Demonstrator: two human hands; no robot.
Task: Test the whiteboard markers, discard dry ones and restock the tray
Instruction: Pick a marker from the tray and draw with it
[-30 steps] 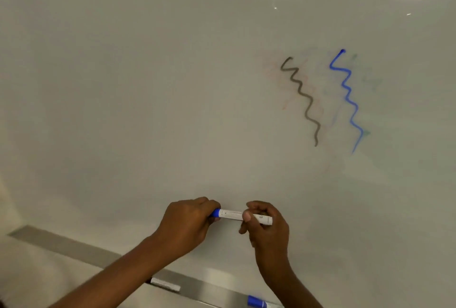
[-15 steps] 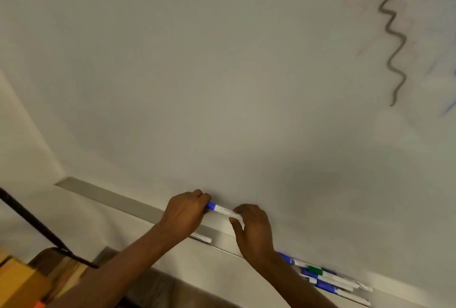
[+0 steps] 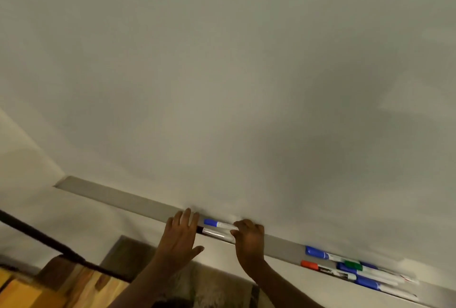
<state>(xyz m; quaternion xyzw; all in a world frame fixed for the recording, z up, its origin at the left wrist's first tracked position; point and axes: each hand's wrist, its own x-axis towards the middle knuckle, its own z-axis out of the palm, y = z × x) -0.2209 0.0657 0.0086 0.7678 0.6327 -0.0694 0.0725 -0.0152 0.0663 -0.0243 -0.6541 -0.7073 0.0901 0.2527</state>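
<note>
Lying in grey tray [image 3: 111, 195] under whiteboard [image 3: 222, 73]: blue-capped marker [image 3: 217, 223], black-capped marker [image 3: 214, 233] just beside it. Right hand [image 3: 249, 237] pinched blue-capped marker's tail end, fingers curled. Left hand [image 3: 181, 236] flat, fingers straight, touched black-capped marker's cap end. Pile of markers [image 3: 357, 272], blue, green, red caps, lay further right in tray, well apart from hands.

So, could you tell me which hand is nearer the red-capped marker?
Right. The right hand sits left of the red-capped marker; the left hand lies farther left along the tray.
</note>
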